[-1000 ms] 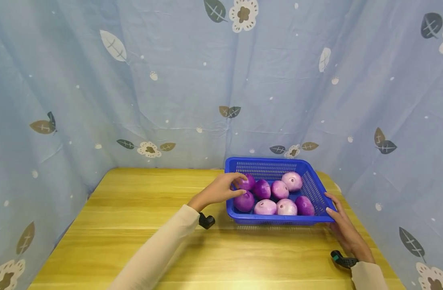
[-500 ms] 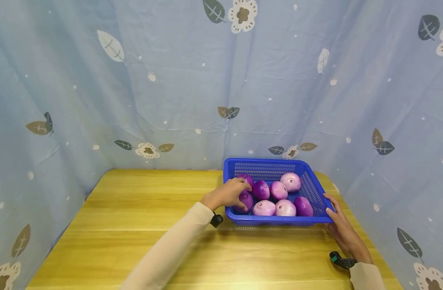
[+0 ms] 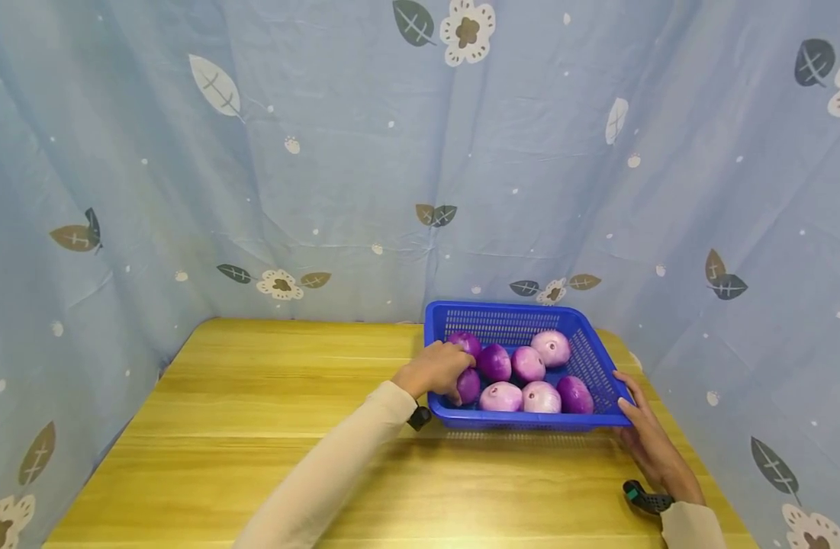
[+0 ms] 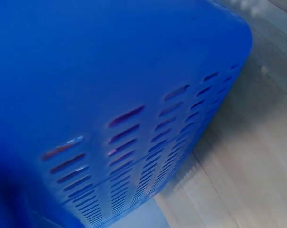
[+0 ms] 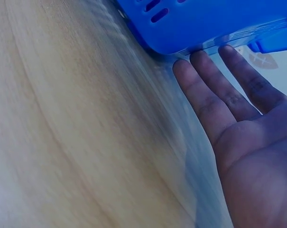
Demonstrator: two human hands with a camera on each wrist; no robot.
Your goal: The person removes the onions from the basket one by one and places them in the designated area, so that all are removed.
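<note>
A blue plastic basket (image 3: 512,418) with slotted walls holds several peeled purple onions. My left hand (image 3: 435,370) reaches over its left rim and grips the front-left purple onion (image 3: 468,386), fingers over the top and thumb at the near side. Just behind that hand lies another dark purple onion (image 3: 465,343). My right hand (image 3: 649,442) is at the front-right corner, its thumb and forefinger against the rim. In the right wrist view, straight fingers (image 5: 205,107) reach up to the basket's outer wall. The left wrist view shows the slotted wall, with my left hand hidden.
Paler onions (image 3: 542,397) lie in the middle and right of the basket. The basket stands toward the back right of a wooden table (image 3: 268,412). A blue patterned curtain (image 3: 365,152) hangs behind the table and along both sides.
My left hand has moved right and down from above the basket's left rim, closing round the front-left onion. My right hand has stayed at the corner.
</note>
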